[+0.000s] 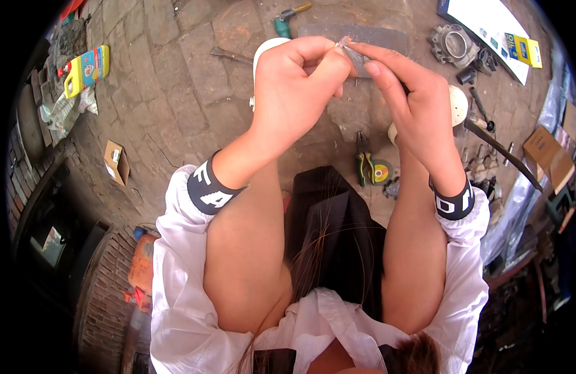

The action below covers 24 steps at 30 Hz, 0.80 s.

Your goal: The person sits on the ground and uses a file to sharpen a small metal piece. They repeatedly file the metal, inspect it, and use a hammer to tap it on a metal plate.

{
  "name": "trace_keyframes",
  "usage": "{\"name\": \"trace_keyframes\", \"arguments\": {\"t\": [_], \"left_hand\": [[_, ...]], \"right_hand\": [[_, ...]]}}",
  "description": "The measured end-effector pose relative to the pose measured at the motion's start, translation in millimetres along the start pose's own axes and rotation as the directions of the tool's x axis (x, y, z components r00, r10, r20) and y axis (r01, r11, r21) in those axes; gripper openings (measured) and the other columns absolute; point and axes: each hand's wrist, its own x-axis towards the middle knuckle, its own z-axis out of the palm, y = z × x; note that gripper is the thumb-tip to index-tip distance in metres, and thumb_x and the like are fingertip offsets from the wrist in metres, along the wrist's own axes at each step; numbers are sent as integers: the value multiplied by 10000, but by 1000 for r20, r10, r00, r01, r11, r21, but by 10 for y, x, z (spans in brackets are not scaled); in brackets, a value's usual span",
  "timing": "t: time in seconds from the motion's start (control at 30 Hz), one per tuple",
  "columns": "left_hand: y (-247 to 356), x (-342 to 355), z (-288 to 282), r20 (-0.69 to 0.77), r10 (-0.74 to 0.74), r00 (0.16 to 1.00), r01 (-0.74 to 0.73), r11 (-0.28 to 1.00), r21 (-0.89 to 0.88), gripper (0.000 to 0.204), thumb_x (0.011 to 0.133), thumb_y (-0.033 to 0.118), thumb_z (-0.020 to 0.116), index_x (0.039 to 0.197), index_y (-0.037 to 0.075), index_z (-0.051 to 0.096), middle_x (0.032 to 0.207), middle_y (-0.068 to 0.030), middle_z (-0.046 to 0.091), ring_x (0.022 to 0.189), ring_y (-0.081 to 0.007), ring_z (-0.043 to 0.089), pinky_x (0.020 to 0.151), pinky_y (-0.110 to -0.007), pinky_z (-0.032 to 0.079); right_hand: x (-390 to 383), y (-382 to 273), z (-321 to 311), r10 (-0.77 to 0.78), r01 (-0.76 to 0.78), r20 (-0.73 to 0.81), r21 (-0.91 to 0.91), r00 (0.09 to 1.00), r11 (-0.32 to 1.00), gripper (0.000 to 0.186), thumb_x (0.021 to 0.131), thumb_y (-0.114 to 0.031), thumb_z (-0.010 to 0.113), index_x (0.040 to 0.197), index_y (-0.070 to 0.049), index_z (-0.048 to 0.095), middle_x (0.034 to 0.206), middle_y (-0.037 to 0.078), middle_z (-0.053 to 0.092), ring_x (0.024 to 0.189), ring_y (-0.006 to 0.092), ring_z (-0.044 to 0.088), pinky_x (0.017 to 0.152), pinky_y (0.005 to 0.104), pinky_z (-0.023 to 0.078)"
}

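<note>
While a pair of pliers (363, 149) with yellow-and-black handles lies on the paved ground (176, 93) in the head view, the person's two hands meet beyond it, raised over the paving. There, directly beyond the pliers, is the small grey piece (356, 61), held between them; what kind of thing it is cannot be made out. The left hand (303, 78), beyond and left of the pliers, has its fingers curled and pinches the piece's near-left end between thumb and forefinger. The right hand (422, 93), beyond and right of the pliers, pinches the other side with its thumb and outstretched forefinger. Farther beyond the pliers, below the hands, lies a flat grey sheet (390, 38). Just right of the pliers is a yellow disc (380, 171). Far beyond and to the right are a round metal housing (442, 55) and a yellow-and-blue box (532, 52). Well left of the pliers lies a small cardboard box (116, 165), with a yellow jug (103, 62) farther off on that side.
</note>
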Motion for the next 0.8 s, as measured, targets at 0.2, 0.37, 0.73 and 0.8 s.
{"name": "trace_keyframes", "arguments": {"t": [0.2, 0.37, 0.73, 0.8], "left_hand": [[-45, -11, 25, 2, 1, 1000, -1, 999, -33, 207, 893, 135, 590, 779, 17, 716, 577, 17, 600, 530, -22, 493, 480, -210, 368], [-37, -3, 7, 47, -24, 999, 26, 999, -36, 205, 908, 130, 586, 801, 14, 717, 600, 25, 593, 543, -15, 484, 486, -207, 360], [-81, -39, 8, 229, 131, 965, -158, 982, 104, 190, 923, 95, 543, 804, 16, 669, 632, 26, 560, 580, -33, 481, 517, -212, 370], [-72, -27, -20, 276, 202, 940, -263, 943, 205, 173, 922, 89, 543, 825, 15, 667, 637, 30, 555, 588, -32, 483, 520, -213, 373]], "right_hand": [[8, 36, 76, -13, 18, -62, 66, 998, 998, 224, 948, -191, 625, 1121, -73, 703, 890, 122, 720, 760, 225, 701, 680, 296, 528], [12, -12, 85, 174, -151, 5, 519, 985, 841, 222, 948, -191, 638, 1080, -24, 700, 894, 66, 718, 801, 84, 650, 711, 254, 502], [24, 39, 1, 315, -372, 212, 671, 925, 641, 150, 923, -197, 625, 886, -52, 644, 667, -79, 538, 544, -22, 325, 473, 195, 231], [28, -30, -35, 323, -394, 239, 690, 916, 607, 144, 925, -189, 614, 877, -55, 634, 668, -75, 539, 540, -18, 327, 476, 194, 236]]}}
